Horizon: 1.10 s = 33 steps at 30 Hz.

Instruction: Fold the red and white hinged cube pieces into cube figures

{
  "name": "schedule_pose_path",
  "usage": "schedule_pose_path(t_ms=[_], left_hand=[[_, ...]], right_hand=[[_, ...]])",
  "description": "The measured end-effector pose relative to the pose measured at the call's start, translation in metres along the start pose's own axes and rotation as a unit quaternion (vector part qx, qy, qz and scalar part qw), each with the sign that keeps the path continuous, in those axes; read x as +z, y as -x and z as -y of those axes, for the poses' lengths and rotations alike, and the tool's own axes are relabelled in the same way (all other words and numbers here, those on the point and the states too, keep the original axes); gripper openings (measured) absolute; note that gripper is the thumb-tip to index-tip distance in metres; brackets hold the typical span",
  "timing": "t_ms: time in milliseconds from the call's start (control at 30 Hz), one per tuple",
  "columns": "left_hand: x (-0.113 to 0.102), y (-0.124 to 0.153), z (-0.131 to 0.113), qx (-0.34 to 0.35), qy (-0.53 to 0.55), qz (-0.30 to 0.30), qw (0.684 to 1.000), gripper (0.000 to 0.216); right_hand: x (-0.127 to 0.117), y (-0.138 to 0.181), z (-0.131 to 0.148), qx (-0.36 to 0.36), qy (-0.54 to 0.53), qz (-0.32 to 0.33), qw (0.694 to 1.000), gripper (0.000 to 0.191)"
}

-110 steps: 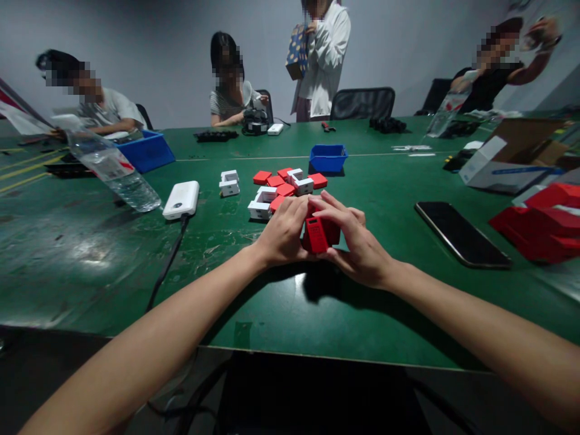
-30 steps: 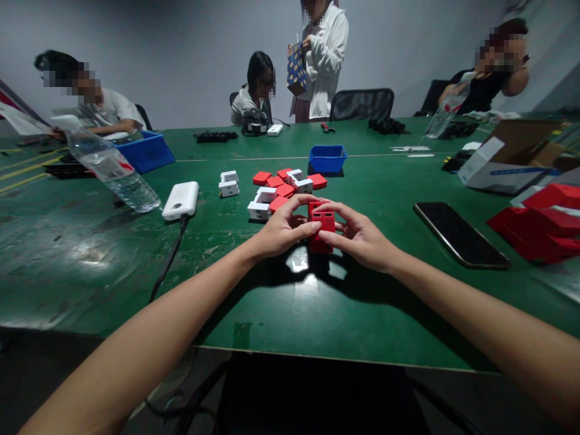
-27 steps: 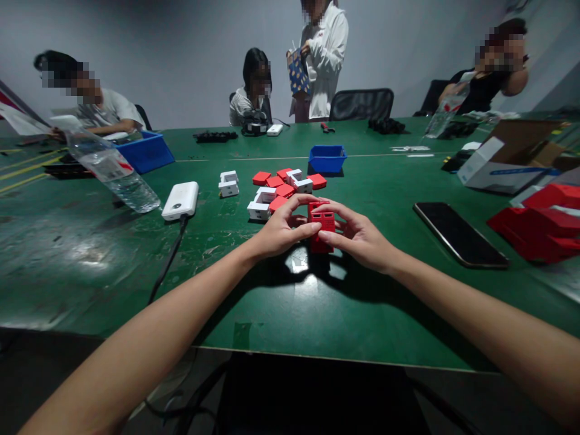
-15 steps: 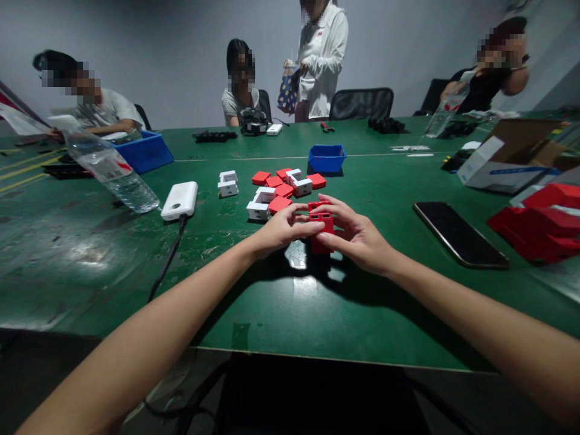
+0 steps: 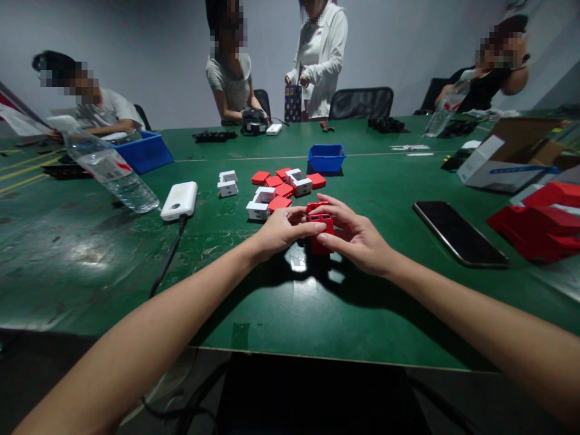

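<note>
Your left hand (image 5: 280, 232) and right hand (image 5: 360, 238) close in from both sides on a red block (image 5: 319, 248), so it sits between your fingertips, with both thumbs on its near face and your right fingers curled over its upper part; narrow slots show in the red just above your left thumb, and you cast a dark shadow on the green table (image 5: 281, 326) beneath, though I can't tell whether the block's lower edge touches it. Just beyond your left hand lie several flat red pieces (image 5: 280, 203), mixed with a white bracket (image 5: 258, 209), and a blue bin (image 5: 327, 160) stands farther out ahead of your hands. Well left of your left hand is a white power bank (image 5: 180, 201) with a black cable (image 5: 168, 257); right of your right hand lies a phone (image 5: 460, 234), dark screen up
</note>
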State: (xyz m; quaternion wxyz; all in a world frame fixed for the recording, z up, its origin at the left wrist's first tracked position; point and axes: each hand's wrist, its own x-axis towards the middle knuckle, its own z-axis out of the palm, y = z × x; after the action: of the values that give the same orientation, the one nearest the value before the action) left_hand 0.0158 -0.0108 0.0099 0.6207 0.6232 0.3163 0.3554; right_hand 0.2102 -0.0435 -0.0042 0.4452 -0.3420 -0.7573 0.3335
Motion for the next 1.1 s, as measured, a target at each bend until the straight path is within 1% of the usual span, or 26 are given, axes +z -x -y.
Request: schedule_pose_path(t_ms=[333, 533, 600, 900, 1100], left_hand=[[0.0008, 0.0008, -0.0025, 0.001, -0.016, 0.003, 1.000, 0.048], [0.0046, -0.0008, 0.0053, -0.001, -0.008, -0.049, 0.999, 0.056], [0.0060, -0.0005, 0.0062, -0.006, -0.007, -0.055, 0.998, 0.056], [0.0086, 0.0013, -0.0009, 0.013, -0.019, -0.043, 0.999, 0.047], [0.0094, 0.0008, -0.0016, 0.008, -0.006, -0.044, 0.999, 0.046]], right_hand=[[-0.0001, -0.0005, 0.0035, 0.014, -0.026, 0.005, 1.000, 0.037], [0.0002, -0.0010, 0.0035, 0.009, -0.024, 0.000, 1.000, 0.037], [0.0007, -0.0010, 0.0036, 0.002, -0.020, -0.004, 1.000, 0.036], [0.0019, -0.0008, 0.0047, 0.002, -0.029, -0.005, 1.000, 0.036], [0.0022, -0.0010, 0.0050, 0.006, -0.032, -0.006, 0.999, 0.035]])
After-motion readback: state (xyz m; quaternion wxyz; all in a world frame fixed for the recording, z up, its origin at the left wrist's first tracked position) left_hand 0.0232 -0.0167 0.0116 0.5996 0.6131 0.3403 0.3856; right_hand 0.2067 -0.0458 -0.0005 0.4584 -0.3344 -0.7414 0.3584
